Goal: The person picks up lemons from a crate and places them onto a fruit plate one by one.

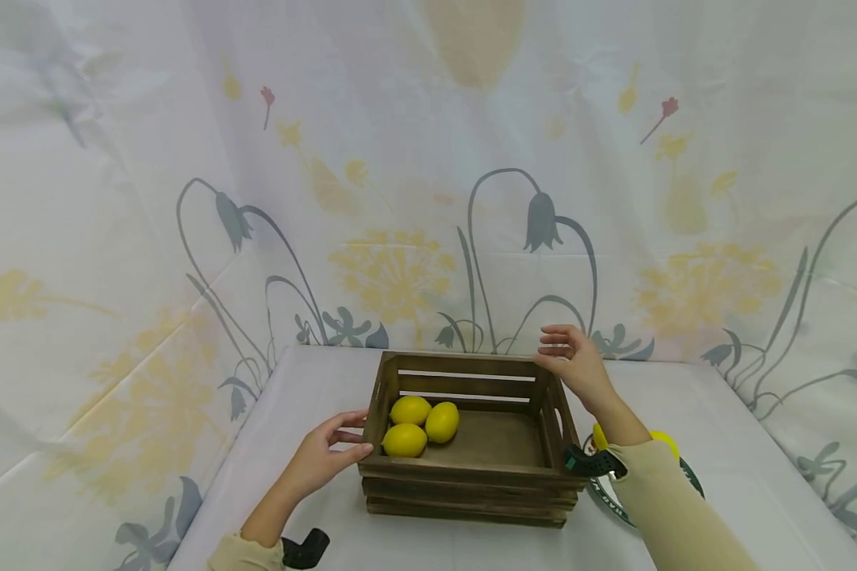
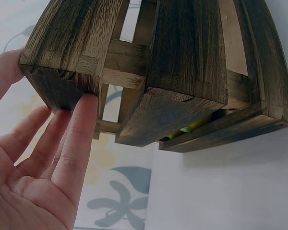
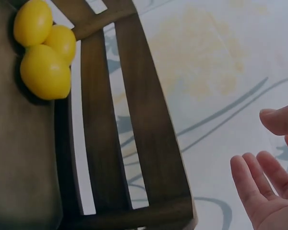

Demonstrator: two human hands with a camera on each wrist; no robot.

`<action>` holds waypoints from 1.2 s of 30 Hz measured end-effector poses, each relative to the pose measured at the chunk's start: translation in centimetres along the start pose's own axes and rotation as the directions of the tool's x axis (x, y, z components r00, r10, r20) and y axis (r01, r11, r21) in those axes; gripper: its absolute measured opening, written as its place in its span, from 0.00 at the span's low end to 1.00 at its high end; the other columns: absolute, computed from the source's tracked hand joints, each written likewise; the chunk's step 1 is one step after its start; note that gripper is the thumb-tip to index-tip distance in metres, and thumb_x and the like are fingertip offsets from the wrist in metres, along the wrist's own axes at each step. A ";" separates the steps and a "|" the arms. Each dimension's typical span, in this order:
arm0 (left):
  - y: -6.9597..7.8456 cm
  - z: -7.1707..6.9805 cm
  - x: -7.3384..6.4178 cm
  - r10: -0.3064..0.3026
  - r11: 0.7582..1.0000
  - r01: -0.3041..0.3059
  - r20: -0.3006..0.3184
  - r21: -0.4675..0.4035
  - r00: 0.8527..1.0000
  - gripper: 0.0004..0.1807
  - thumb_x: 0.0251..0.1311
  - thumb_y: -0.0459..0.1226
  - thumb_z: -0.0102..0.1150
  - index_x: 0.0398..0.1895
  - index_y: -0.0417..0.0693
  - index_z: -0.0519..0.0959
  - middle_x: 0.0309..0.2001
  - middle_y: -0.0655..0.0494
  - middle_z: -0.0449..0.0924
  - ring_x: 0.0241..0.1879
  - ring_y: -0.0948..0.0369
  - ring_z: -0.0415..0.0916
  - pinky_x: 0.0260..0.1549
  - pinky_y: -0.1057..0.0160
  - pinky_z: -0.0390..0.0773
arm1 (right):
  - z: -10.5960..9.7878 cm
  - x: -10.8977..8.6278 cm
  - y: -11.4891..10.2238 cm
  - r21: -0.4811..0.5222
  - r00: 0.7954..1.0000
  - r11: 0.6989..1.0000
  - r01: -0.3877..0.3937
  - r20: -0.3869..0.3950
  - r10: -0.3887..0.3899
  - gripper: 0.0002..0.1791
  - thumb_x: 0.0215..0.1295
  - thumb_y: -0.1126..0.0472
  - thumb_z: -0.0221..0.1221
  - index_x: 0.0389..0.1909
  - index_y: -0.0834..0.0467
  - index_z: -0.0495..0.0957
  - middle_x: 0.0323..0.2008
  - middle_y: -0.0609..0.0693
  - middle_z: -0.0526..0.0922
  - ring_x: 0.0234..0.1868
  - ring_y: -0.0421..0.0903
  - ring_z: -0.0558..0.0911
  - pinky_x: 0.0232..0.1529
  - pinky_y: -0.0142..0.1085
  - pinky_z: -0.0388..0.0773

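Note:
A dark brown slatted wooden crate stands on the white table. Three yellow lemons lie together in its left part, and they show at the top left of the right wrist view as well. My left hand is at the crate's left side; in the left wrist view its fingertips touch the end of an outer slat, without curling round it. By the far right corner is my right hand, its fingers loosely bent. The right wrist view shows that hand beside the crate, holding nothing.
Right of the crate, partly behind my right forearm, sits a plate with a dark patterned rim. Yellow things lie on it, mostly hidden by the arm. A flower-printed cloth hangs behind and beside the table.

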State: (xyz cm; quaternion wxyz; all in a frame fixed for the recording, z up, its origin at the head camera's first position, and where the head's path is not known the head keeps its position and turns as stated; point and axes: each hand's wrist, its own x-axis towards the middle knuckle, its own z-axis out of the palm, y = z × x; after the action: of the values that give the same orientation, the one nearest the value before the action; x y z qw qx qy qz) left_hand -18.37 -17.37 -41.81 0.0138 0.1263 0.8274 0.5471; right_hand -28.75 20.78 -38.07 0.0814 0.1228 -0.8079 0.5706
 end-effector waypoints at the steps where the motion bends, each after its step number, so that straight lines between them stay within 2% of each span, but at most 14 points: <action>1: -0.4 0.0 0.1 -0.004 1.000 0.004 0.000 -0.001 1.000 0.26 0.57 0.33 0.62 0.59 0.36 0.70 0.52 0.39 0.73 0.47 0.46 0.75 0.39 0.56 0.78 | 0.3 0.1 -0.1 0.000 1.000 1.000 -0.004 0.003 0.004 0.26 0.60 0.67 0.61 0.58 0.66 0.65 0.51 0.63 0.71 0.51 0.59 0.74 0.41 0.29 0.74; 7: -2.9 0.0 0.8 -0.017 1.000 0.017 -0.006 -0.004 1.000 0.28 0.56 0.36 0.64 0.61 0.43 0.70 0.53 0.44 0.73 0.47 0.50 0.75 0.39 0.57 0.78 | 1.9 0.9 -0.3 0.026 1.000 1.000 -0.004 0.015 0.004 0.25 0.59 0.69 0.61 0.57 0.67 0.65 0.50 0.64 0.71 0.51 0.61 0.74 0.42 0.31 0.74; 12: -3.3 -0.1 0.8 -0.010 1.000 0.010 -0.003 -0.003 1.000 0.28 0.56 0.38 0.64 0.61 0.44 0.70 0.53 0.45 0.73 0.47 0.51 0.75 0.39 0.58 0.78 | 3.2 1.4 0.0 0.048 0.999 0.999 -0.005 0.034 0.003 0.26 0.58 0.71 0.61 0.57 0.68 0.66 0.50 0.66 0.71 0.51 0.62 0.75 0.42 0.33 0.75; 16: -2.7 -0.2 0.7 -0.012 1.000 0.012 -0.005 0.006 1.000 0.28 0.56 0.36 0.63 0.61 0.41 0.70 0.53 0.43 0.73 0.47 0.50 0.75 0.39 0.58 0.78 | 4.2 1.9 0.4 0.047 0.998 0.999 -0.017 0.059 0.014 0.26 0.57 0.69 0.62 0.57 0.66 0.67 0.50 0.65 0.71 0.51 0.61 0.75 0.44 0.40 0.75; 22: -0.1 -0.3 0.0 -0.008 1.000 0.008 0.012 0.016 1.000 0.27 0.57 0.34 0.62 0.59 0.37 0.70 0.52 0.39 0.73 0.47 0.46 0.75 0.40 0.56 0.78 | 5.5 2.5 0.6 0.013 0.995 0.999 -0.033 0.097 0.032 0.26 0.55 0.68 0.64 0.55 0.64 0.69 0.50 0.63 0.73 0.50 0.59 0.76 0.45 0.46 0.76; 24: 0.3 -0.3 -0.2 -0.012 1.000 0.012 0.015 0.021 1.000 0.26 0.57 0.35 0.62 0.59 0.37 0.70 0.52 0.40 0.73 0.47 0.46 0.74 0.40 0.56 0.77 | 5.9 2.7 0.8 -0.002 0.993 1.000 -0.025 0.118 0.025 0.26 0.55 0.68 0.64 0.56 0.64 0.69 0.50 0.63 0.73 0.49 0.59 0.77 0.45 0.46 0.76; 30: 0.3 -0.3 -0.1 -0.006 1.000 0.006 0.020 0.010 1.000 0.27 0.57 0.34 0.62 0.60 0.37 0.69 0.52 0.40 0.73 0.48 0.46 0.74 0.40 0.56 0.77 | 6.6 3.1 1.1 -0.030 0.981 0.999 -0.012 0.195 0.017 0.27 0.56 0.68 0.64 0.56 0.64 0.68 0.50 0.64 0.73 0.49 0.59 0.76 0.46 0.47 0.75; 36: 0.0 -0.2 0.0 -0.011 1.000 0.011 0.019 0.012 1.000 0.27 0.57 0.34 0.62 0.60 0.37 0.70 0.52 0.41 0.73 0.47 0.47 0.75 0.40 0.57 0.77 | 7.5 3.6 1.5 -0.022 0.950 1.000 0.005 0.312 0.002 0.26 0.56 0.69 0.63 0.56 0.65 0.68 0.51 0.67 0.72 0.50 0.59 0.76 0.46 0.46 0.75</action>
State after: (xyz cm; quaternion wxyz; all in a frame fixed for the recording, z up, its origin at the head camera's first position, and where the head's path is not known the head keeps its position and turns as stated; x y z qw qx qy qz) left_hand -18.41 -17.54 -41.69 0.0242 0.1270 0.8311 0.5408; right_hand -32.59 13.81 -40.99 -0.0458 0.2110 -0.8168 0.5350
